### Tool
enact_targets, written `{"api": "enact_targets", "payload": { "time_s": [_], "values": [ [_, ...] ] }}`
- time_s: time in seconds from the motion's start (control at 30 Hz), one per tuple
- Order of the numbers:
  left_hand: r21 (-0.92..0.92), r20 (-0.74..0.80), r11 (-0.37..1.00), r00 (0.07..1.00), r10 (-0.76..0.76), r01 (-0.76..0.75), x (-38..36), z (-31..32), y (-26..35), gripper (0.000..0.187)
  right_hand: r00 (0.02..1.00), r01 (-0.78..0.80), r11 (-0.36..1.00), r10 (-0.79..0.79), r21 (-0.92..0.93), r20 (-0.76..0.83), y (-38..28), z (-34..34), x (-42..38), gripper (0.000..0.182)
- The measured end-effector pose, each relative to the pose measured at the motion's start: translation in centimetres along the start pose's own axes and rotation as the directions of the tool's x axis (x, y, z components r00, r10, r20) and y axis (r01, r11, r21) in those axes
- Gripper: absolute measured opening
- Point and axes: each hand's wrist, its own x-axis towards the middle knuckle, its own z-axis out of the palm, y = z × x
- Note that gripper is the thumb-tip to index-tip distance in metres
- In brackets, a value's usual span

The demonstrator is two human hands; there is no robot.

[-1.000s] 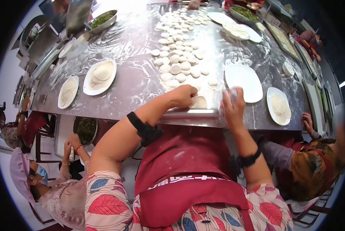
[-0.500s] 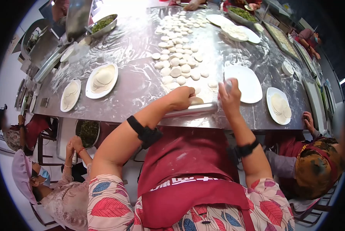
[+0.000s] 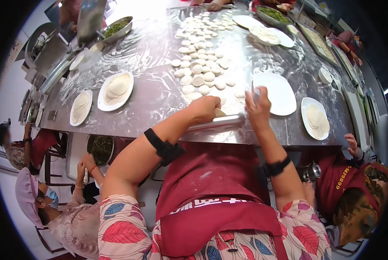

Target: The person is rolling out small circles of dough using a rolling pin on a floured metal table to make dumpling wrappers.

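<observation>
My left hand (image 3: 205,109) is closed with its fingertips on the edge of a round dough wrapper (image 3: 220,113), mostly hidden behind the knuckles. Just below it, a shiny metal rolling pin (image 3: 215,122) lies crosswise near the table's front edge. My right hand (image 3: 258,109) is curled at the pin's right end, slightly blurred; the exact grip is partly hidden. Beyond both hands, many flattened dough rounds (image 3: 198,80) spread over the floured steel. Right beside my right hand is a white plate (image 3: 280,95) with nothing on it.
Plates of stacked wrappers (image 3: 117,88) stand left and right (image 3: 316,119). Bowls of green filling (image 3: 118,28) sit farther back. A seated co-worker (image 3: 64,208) is at left, another (image 3: 358,186) at right with a raised hand. A metal container (image 3: 311,172) is near my right elbow.
The wrapper under my left fingers shows less and sits slightly differently. My hands barely move. The right co-worker has turned and raised a hand; the metal container has come into view.
</observation>
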Motion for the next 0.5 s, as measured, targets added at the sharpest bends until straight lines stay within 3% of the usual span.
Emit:
{"api": "enact_targets", "payload": {
  "time_s": [0.07, 0.2, 0.27, 0.37, 0.4, 0.5],
  "values": [
    [0.084, -0.061, 0.996, 0.998, 0.021, -0.016, 0.9, 0.6, -0.4, 0.019, 1.000, 0.010, 0.999, -0.010, 0.048, 0.018, 0.6, 1.4, 1.5, 0.025],
    [0.071, 0.072, 0.995, 0.995, 0.069, -0.074, 0.7, -0.3, -0.4, 0.020, 0.966, 0.260, 0.935, -0.255, -0.240, 0.051, 1.1, -1.5, -1.8, 0.021],
    [0.143, 0.066, 0.983, 0.992, 0.105, -0.113, 0.6, -0.5, -0.9, 0.019, 0.995, -0.074, 0.992, 0.066, 0.106, 0.074, -2.0, -3.5, -4.5, 0.018],
    [-0.254, 0.032, 0.962, 0.995, -0.092, 0.097, 0.7, -1.2, -1.0, 0.017, 0.989, -0.121, 0.965, 0.098, 0.233, 0.110, -3.1, -4.7, -6.7, 0.016],
    [-0.330, 0.091, 0.928, 0.984, -0.151, 0.173, 0.4, -1.5, -0.6, 0.015, 0.989, -0.124, 0.964, 0.099, 0.236, 0.112, -3.1, -4.8, -6.8, 0.015],
    [-0.152, 0.018, 0.988, 1.000, -0.003, 0.005, -0.1, -0.2, -1.6, 0.017, 0.994, -0.078, 0.979, 0.061, 0.187, 0.093, -3.0, -4.3, -5.8, 0.016]
  ]
}}
